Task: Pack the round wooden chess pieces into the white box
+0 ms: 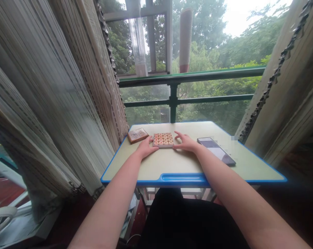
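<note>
An open box of Chinese chess pieces [163,139] lies flat on the table, its round wooden discs set in rows with reddish markings. My left hand [146,148] rests at the box's left side, fingers and thumb apart, thumb by the near left corner; it seems to touch the box. On the other side, my right hand [185,142] has its fingers spread, with the thumb close to the near right corner and the index finger raised off the box. A brown-edged box lid [137,135] with dark lettering lies left of the box, just beyond my left hand.
The pale table [172,163] has a blue rim and a blue pen groove [183,177] at its near edge. A dark phone [216,151] lies to the right of my right hand. Curtains [75,69] hang on both sides; a green railing [173,100] stands behind the table.
</note>
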A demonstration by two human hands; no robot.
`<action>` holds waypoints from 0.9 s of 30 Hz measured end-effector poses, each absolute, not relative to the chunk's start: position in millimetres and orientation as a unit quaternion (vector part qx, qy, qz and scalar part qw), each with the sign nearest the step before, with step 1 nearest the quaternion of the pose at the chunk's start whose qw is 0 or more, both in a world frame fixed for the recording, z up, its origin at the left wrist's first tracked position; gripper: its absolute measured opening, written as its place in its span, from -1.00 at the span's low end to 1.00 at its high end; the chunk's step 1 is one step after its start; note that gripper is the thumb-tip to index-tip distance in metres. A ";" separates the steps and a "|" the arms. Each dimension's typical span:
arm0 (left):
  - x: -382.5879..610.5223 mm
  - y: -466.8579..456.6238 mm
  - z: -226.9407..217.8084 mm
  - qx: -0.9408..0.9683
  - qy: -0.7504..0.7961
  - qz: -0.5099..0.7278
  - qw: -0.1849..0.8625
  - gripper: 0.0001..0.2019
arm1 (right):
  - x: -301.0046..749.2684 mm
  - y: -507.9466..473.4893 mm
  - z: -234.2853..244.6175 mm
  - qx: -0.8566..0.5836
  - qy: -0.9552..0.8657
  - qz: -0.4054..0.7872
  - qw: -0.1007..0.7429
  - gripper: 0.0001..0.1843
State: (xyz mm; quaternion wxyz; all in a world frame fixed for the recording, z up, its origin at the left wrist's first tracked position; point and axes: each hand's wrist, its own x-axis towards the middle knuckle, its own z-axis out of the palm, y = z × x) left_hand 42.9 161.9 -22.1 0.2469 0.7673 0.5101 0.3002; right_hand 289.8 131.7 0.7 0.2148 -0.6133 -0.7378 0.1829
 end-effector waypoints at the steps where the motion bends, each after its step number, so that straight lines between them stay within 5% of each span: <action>1: 42.6 163.2 -23.2 0.767 0.507 0.302 0.252 -0.16 | 289.2 131.2 1.7 -0.613 -0.738 0.184 0.213 0.07; 9: 35.8 186.5 -31.2 0.675 0.549 0.431 0.239 -0.50 | 283.3 125.3 6.2 -0.592 -0.748 0.153 0.259 -0.13; 14: 32.8 189.4 -26.7 0.626 0.592 0.465 0.205 -0.64 | 249.6 119.9 13.0 -0.548 -0.710 0.163 0.412 -0.31; 22: 20.5 191.8 -17.0 0.463 0.725 0.498 0.108 -0.52 | 132.0 139.2 29.3 -0.436 -0.665 0.270 0.544 -0.45; 27: 18.8 194.6 -15.6 0.426 0.746 0.491 0.143 -0.46 | 109.6 173.7 10.5 -0.524 -0.597 0.346 0.499 -0.40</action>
